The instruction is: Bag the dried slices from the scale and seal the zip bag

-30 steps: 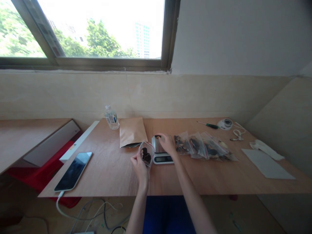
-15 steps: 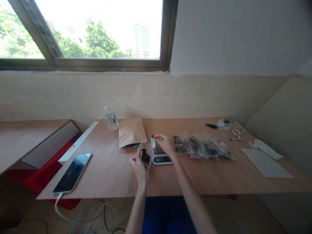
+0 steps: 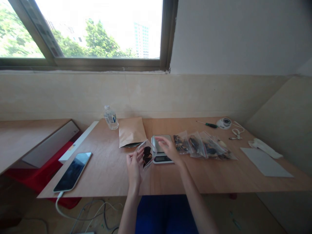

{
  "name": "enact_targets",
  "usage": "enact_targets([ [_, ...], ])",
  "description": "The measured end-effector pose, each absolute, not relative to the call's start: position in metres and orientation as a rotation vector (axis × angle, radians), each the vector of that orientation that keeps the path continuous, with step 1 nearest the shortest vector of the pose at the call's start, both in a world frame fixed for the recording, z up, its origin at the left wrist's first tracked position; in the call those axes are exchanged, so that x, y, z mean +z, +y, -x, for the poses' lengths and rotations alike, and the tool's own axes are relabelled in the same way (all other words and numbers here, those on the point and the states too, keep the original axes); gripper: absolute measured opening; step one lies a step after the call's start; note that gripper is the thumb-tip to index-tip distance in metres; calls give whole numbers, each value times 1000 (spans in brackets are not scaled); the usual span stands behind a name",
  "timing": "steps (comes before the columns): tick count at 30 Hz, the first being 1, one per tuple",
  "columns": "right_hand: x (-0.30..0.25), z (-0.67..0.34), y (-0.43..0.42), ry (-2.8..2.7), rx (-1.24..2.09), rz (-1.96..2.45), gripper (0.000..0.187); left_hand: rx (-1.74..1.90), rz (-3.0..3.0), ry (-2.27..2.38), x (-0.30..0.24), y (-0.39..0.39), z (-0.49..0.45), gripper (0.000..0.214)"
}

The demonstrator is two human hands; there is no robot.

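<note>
My left hand (image 3: 134, 165) grips a clear zip bag (image 3: 154, 150) by its left side, fingers pressed to the plastic. Inside the bag lie dark brown, dried-looking pieces (image 3: 147, 154). My right hand (image 3: 168, 147) hovers above a small kitchen scale (image 3: 158, 139), just right of the bag. Its fingers stretch toward the left, apart, and no piece shows between them. Part of the scale's metal plate and display is covered by my right hand and the bag.
Several filled zip bags (image 3: 195, 143) lie right of the scale. A brown paper pouch (image 3: 131, 130) and a water bottle (image 3: 111, 118) stand behind. A phone (image 3: 73, 172) with a cable is at left. Farther right are a screwdriver (image 3: 211, 125), a white camera (image 3: 223, 123) and a white sheet (image 3: 265, 164).
The small dark piece pinched in my right hand is no longer visible, and those fingers have opened out. My left hand has shifted and tilted the bag slightly toward the right.
</note>
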State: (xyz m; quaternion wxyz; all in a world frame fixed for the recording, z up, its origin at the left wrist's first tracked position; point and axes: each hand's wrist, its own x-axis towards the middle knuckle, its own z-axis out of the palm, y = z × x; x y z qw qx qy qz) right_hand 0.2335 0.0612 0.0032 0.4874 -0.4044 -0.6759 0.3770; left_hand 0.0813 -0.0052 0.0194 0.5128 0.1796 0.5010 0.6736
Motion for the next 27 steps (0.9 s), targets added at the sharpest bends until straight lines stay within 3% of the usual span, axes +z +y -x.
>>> enact_targets([
  [7, -11, -246, 35, -1666, 1162, 902, 48, 1125, -696, 985, 23, 2, -60, 29],
  [13, -41, -261, 19, -1278, 1005, 1112, 35, 830, -850, 793, 1, 16, -67, 26],
  [17, -59, -263, 19, -853, 778, 1205, 38, 858, -855, 710, -20, 9, -75, 52],
  [23, -73, -260, 15, -932, 704, 1177, 34, 1272, -1108, 920, -42, 1, -96, 31],
  [27, -80, -268, 13, -1022, 710, 1218, 33, 1456, -1132, 1093, -55, 8, -100, 29],
])
